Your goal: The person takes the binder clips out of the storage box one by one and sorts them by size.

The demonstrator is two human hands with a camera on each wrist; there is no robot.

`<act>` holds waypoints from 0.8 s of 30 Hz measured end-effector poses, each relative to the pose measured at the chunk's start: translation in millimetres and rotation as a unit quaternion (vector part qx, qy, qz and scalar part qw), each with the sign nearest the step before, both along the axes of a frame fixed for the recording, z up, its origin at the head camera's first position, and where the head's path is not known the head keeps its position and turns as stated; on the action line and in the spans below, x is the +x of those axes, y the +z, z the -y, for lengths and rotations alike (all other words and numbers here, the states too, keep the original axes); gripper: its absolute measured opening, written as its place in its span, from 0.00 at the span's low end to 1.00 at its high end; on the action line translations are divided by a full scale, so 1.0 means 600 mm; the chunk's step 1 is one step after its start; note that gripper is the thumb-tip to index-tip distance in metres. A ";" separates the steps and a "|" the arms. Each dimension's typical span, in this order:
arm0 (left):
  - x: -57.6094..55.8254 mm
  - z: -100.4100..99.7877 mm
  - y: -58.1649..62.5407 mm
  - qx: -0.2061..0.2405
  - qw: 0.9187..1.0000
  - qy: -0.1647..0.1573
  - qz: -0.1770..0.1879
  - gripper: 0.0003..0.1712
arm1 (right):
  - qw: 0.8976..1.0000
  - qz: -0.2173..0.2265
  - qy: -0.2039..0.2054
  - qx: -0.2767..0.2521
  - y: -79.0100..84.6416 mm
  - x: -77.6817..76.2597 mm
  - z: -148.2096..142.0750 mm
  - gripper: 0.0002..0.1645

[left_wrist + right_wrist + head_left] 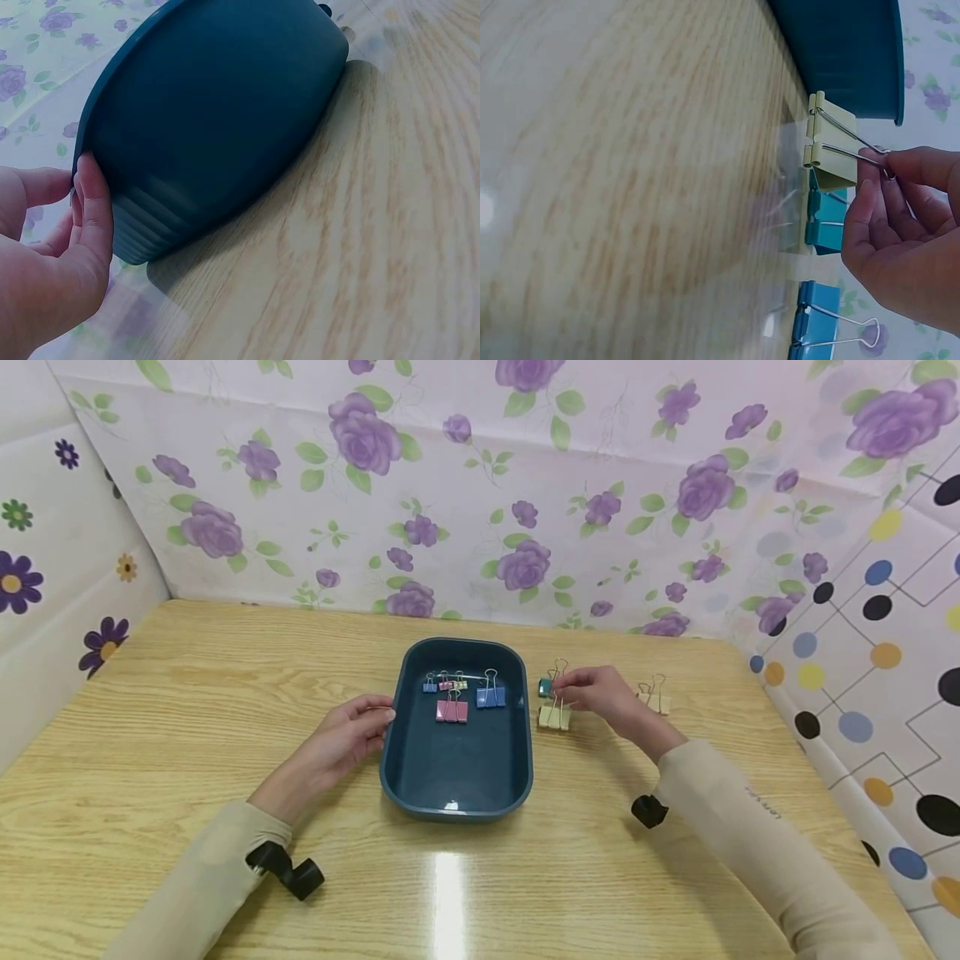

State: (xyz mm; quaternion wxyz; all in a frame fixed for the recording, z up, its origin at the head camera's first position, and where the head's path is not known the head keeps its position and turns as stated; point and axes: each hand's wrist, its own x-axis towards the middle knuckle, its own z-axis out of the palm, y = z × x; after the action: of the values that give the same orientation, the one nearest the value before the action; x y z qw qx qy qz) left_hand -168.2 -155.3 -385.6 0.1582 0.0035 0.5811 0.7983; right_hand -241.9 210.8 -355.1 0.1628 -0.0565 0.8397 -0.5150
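Note:
My left hand pinches the rim of a dark teal plastic tray at its left side; in the left wrist view, the fingers lie against the tray's outer wall. To the right of the tray, my right hand pinches the wire handles of a pale yellow binder clip. That clip's body hangs below the fingertips, close over the table. Just behind it stands a teal binder clip, partly covered by the hand and the wires. A blue binder clip shows lower in the right wrist view.
Inside the tray lie a larger pink binder clip, a larger blue binder clip and several small clips along the back. Another pale yellow binder clip sits right of my right hand. Flowered cloth hangs behind the wooden table.

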 end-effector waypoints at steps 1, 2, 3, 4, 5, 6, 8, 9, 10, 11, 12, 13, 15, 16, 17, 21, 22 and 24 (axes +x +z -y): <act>0.000 0.000 0.000 -0.001 1.000 0.000 0.000 0.09 | 1.000 0.001 0.001 0.000 -0.002 0.000 -0.001 0.15; 0.000 0.000 0.000 -0.001 1.000 -0.001 0.001 0.09 | 1.000 0.002 0.001 0.002 -0.003 0.001 -0.001 0.15; 0.000 0.000 0.001 -0.002 1.000 -0.001 0.001 0.09 | 1.000 0.004 0.000 0.002 -0.004 0.001 -0.002 0.15; 0.000 0.000 0.001 -0.003 1.000 -0.001 0.001 0.09 | 1.000 0.005 0.002 0.002 -0.005 0.002 -0.002 0.16; 0.000 0.000 0.001 -0.003 1.000 -0.001 0.002 0.10 | 1.000 0.007 0.003 0.002 -0.007 0.002 -0.003 0.16; 0.000 0.000 0.001 -0.002 1.000 -0.001 0.002 0.10 | 1.000 0.009 0.004 0.000 -0.009 0.001 -0.004 0.16; 0.000 0.000 0.001 -0.002 1.000 -0.002 0.001 0.10 | 1.000 0.013 0.007 -0.001 -0.013 0.001 -0.005 0.16; -0.001 0.000 0.001 -0.002 1.000 -0.002 0.001 0.10 | 1.000 0.015 0.006 -0.003 -0.014 0.001 -0.005 0.16; -0.001 0.000 0.000 -0.001 1.000 -0.002 0.001 0.10 | 1.000 0.016 0.007 -0.003 -0.015 0.001 -0.006 0.16; -0.001 0.000 0.000 -0.001 1.000 -0.002 0.001 0.10 | 1.000 0.017 0.007 -0.004 -0.015 0.002 -0.006 0.16; -0.001 0.000 0.000 -0.001 1.000 -0.002 0.001 0.10 | 1.000 0.017 0.008 -0.004 -0.015 0.002 -0.006 0.16; -0.001 0.000 0.000 -0.001 1.000 -0.002 0.001 0.10 | 1.000 0.017 0.009 -0.003 -0.016 0.002 -0.006 0.16; -0.001 0.000 0.000 -0.002 1.000 -0.002 0.001 0.10 | 1.000 0.015 0.010 0.000 -0.015 0.003 -0.006 0.16; -0.001 0.000 0.001 -0.002 1.000 -0.001 0.001 0.10 | 1.000 0.014 0.012 0.001 -0.015 0.003 -0.007 0.16; 0.000 0.001 0.001 -0.002 1.000 -0.001 0.001 0.11 | 1.000 0.013 0.013 0.001 -0.015 0.003 -0.007 0.17; 0.000 0.001 0.002 -0.006 1.000 -0.003 0.000 0.12 | 1.000 0.012 0.019 0.004 -0.015 0.002 -0.010 0.19; 0.000 0.001 0.002 -0.007 1.000 -0.003 0.000 0.12 | 1.000 0.010 0.019 0.004 -0.015 0.001 -0.011 0.20; 0.001 0.001 0.002 -0.008 1.000 -0.005 0.001 0.12 | 1.000 0.005 0.020 0.006 -0.014 0.000 -0.013 0.21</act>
State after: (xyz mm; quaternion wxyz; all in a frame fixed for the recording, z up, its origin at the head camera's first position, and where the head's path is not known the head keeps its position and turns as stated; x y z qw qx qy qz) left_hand -167.7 -155.8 -384.3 0.1622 0.0043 0.5876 0.7927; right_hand -241.9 218.9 -363.7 0.1777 -0.0696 0.8404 -0.5073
